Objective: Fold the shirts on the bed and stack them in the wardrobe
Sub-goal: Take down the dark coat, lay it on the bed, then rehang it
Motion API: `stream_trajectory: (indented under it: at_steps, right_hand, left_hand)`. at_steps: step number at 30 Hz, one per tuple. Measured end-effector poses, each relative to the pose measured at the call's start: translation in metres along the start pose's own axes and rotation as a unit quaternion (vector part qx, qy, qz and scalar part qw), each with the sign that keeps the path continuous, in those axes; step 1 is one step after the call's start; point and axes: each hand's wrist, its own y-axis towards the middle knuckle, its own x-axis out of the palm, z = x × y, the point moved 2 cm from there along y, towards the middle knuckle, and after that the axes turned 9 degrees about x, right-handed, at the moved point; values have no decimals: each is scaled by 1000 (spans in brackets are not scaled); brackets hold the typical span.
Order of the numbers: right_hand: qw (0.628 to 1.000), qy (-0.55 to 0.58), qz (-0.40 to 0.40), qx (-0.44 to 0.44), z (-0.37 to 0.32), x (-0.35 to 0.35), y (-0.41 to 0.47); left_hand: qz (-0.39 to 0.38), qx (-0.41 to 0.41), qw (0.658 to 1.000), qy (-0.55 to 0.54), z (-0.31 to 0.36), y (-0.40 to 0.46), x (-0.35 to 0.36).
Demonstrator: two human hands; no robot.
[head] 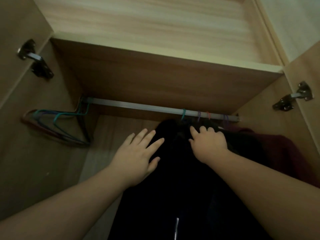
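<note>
Wardrobe (121, 80) interior up close, pale wood-grain panels, matte and flat, metal hinges on both open doors. Silver hanging rail (138, 105) running straight across under the shelf board, serving as landmark. Black garment (173, 187) hanging just below the rail's right half, dark and soft, almost featureless in the dim light, short pale zip-like streak low down; whether a shirt, cannot tell. Maroon garment (285, 153) draped right of the black one, below the rail's right end. Left hand (136, 156) below the rail's middle, flat and wide open, fingers spread, fingertips resting on the black fabric's left edge, gripping nothing. Right hand (209, 144) just under the rail's right part, fingers curled loosely over the top of the black garment, pressing into the cloth; a true pinch on it, cannot tell. Coloured hanger hooks (183, 113) on the rail above the right hand: teal, purple, orange. Bunch of empty wire hangers (57, 125), thin and angular, hooked at the rail's left end and swung against the left wall. Between those hangers and the black garment, bare back panel below the rail, open room for an arm
</note>
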Motion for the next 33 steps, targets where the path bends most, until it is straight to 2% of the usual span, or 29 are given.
stream_trajectory:
  at_steps: [6, 11, 19, 22, 30, 33]
  right_hand:
    - [998, 5, -42, -53, 20, -13, -73]
    - [996, 52, -31, -61, 46, -27, -152]
    - [991, 120, -26, -50, 76, -93, -352]
    - [991, 129, -39, -26, 87, -124, -430]
    - [981, 85, -166, 46, 144, -195, -624]
    - [969, 71, -227, 64, 177, -219, -703]
  left_hand:
    - [-43, -16, 999, 10, 33, -52, -58]
    - [-87, -4, 996, 0, 55, -101, -109]
    - [-136, 10, 988, -79, 103, -211, -203]
    - [-156, 12, 978, -139, 128, -264, -233]
    - [-215, 11, 940, -266, 232, -372, -308]
    - [-241, 47, 921, -303, 289, -409, -332]
